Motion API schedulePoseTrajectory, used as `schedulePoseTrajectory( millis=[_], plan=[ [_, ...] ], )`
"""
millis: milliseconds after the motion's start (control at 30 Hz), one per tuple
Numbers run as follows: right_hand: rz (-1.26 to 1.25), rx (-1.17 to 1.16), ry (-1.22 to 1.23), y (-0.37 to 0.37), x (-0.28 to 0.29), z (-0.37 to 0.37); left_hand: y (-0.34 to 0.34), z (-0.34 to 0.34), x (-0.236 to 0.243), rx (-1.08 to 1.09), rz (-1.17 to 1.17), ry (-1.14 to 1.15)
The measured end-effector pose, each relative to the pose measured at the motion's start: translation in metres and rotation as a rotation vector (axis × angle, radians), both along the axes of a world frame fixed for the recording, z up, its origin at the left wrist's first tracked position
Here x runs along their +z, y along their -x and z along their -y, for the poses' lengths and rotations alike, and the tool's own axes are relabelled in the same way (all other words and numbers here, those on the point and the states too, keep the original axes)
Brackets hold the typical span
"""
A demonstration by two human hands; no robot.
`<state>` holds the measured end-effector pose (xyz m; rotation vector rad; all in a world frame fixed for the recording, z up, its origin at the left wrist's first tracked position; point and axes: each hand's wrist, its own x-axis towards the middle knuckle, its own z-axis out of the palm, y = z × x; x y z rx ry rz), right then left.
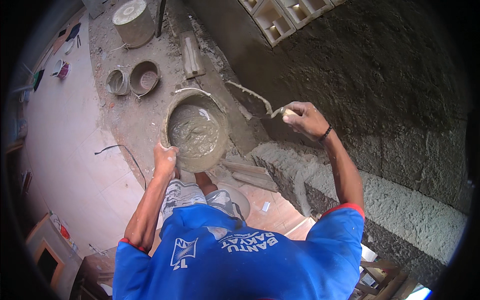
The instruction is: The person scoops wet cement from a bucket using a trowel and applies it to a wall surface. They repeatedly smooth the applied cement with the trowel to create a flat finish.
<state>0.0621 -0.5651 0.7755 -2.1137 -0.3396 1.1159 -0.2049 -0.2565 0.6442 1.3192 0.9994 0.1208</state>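
A large mortar-crusted bucket is in front of my body, tilted so its mouth faces me. Wet grey mortar lies inside it. My left hand is closed on the bucket's near left rim. In my right hand is the handle of a trowel, held to the right of the bucket. The trowel's blade is seen nearly edge-on, with mortar along it. It is in front of the dark plastered wall; whether it touches the wall I cannot tell.
Two smaller buckets, one grey and one wider, stand at the left, with an upturned pail behind. A rough ledge runs below the wall at right. Boards lie near my feet. A black strap lies on the floor.
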Motion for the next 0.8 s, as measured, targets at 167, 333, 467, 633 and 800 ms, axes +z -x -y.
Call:
schedulePoseTrajectory(
  millis=[167,333,467,633,800],
  plan=[
    [1.076,-0.128,0.341,-0.093,0.058,0.071,0.015,0.0,-0.004,0.036,-0.093,-0.029],
    [0.873,0.003,0.272,-0.025,0.089,0.042,-0.003,0.015,0.002,0.017,-0.037,-0.007],
    [0.661,0.474,0.282,0.03,0.031,0.011,-0.028,0.026,-0.003,-0.036,-0.022,0.099],
    [0.848,0.628,0.579,0.053,-0.02,-0.035,-0.07,0.032,0.017,-0.159,-0.054,0.169],
    [0.583,0.594,0.346,0.06,-0.084,-0.04,-0.107,0.023,0.0,-0.334,0.073,0.047]
  ],
)
